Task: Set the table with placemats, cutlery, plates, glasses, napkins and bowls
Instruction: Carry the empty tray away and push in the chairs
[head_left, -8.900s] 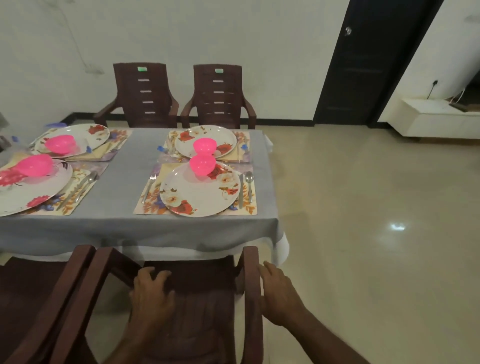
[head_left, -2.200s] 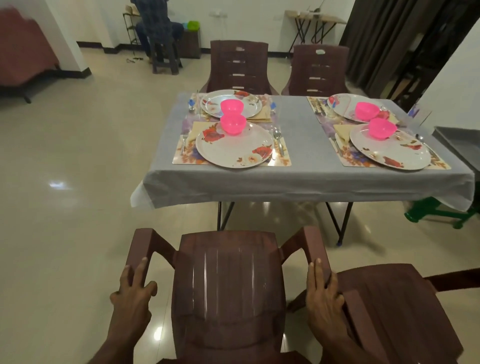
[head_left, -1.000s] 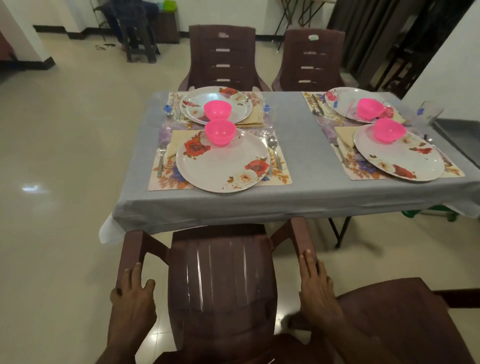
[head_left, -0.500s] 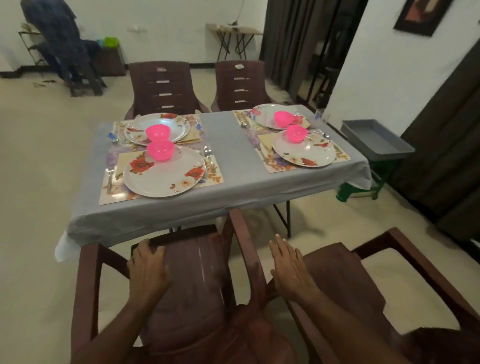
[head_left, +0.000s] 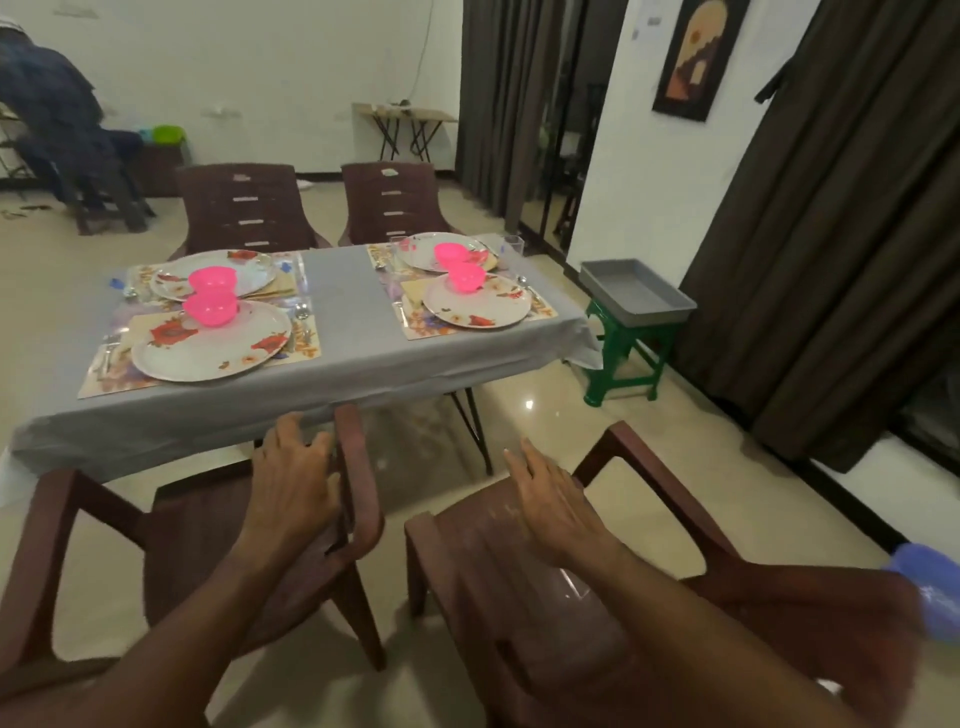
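Both hands hang over the two dark brown plastic armchairs at the near edge of the grey-clothed surface. The left hand hovers by the right armrest of the left armchair, fingers spread and relaxed, with no grip on anything I can make out. The right hand is likewise loose-fingered above the back of the right armchair, grasping nothing.

The step in hand looks like pushing this second chair in. To do it well, take both armrests evenly and slide it straight at the near edge, square to the setting toward the right end, stopping short of the hanging cloth (a snagged cloth would drag the plates).

Four settings lie on the surface, two toward each end. The nearest floral rectangular placemat sits by the near left corner, its long axis parallel to the near edge; on it a white floral round plate carries a bright pink plastic bowl, mouth up. Cutlery lies beside the plate, its long axis running near-to-far.
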